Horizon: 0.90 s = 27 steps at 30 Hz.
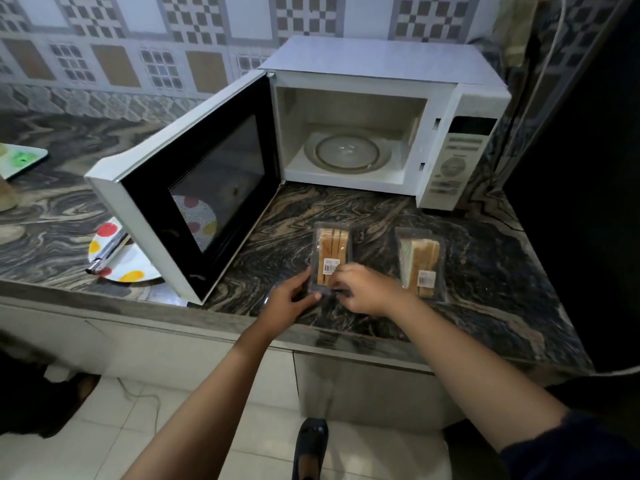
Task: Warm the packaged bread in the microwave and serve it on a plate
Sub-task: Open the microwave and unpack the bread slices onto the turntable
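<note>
Bread pack [331, 252] lies on surface [485, 282], before open microwave [381, 60]. My left hand [292, 301] grips its near-left corner; right hand [365, 289] pinches near edge. Judged light, film slippery, slices soft: I'd hold by edges, no squeezing.

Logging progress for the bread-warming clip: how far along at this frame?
Done: microwave door open, turntable bare. In hand: left hand and right hand grip the near end of one bread pack on the counter. Left: load and heat it, then serve on the spotted plate beyond the door; second pack lies untouched.
</note>
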Tool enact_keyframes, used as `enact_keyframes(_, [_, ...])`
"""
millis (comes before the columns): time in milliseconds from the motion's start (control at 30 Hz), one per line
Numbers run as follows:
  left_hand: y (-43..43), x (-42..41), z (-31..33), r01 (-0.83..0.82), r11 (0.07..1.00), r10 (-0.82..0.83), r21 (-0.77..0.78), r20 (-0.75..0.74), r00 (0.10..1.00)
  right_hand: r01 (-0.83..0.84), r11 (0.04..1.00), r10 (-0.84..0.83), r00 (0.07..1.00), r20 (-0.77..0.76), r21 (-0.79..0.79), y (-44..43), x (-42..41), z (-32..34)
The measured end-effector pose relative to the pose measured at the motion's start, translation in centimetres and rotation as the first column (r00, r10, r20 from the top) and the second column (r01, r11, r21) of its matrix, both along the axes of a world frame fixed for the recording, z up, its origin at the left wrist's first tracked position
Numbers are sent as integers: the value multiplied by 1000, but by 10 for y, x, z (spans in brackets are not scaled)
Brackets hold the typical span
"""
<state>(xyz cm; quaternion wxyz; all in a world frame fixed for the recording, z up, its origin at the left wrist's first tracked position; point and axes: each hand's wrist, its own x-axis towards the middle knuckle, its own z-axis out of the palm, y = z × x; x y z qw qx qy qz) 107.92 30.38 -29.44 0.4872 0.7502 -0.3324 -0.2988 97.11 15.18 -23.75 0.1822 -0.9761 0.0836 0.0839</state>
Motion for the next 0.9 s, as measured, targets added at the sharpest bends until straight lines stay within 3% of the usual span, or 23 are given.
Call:
enact_keyframes(167, [-2,-4,2,-149,988,143,-35,-143,979,105,991,-109,993,38,84,9,12,-6])
enact_keyframes(333, [-13,-11,4,-344,939,340,-11,-129,932,205,958,-211,977,8,201,4,20,-8])
enact_keyframes(467, [-17,-14,11,-418,908,413,31,-234,880,315,904,-312,948,-57,288,0,30,-7])
enact_keyframes(700, [-28,-25,16,-507,857,508,98,-338,793,308,910,-280,950,-137,279,-9,36,7])
enact_keyframes(900, [-39,-23,10,-560,809,580,178,-387,717,297,875,-308,951,-33,382,-17,42,55])
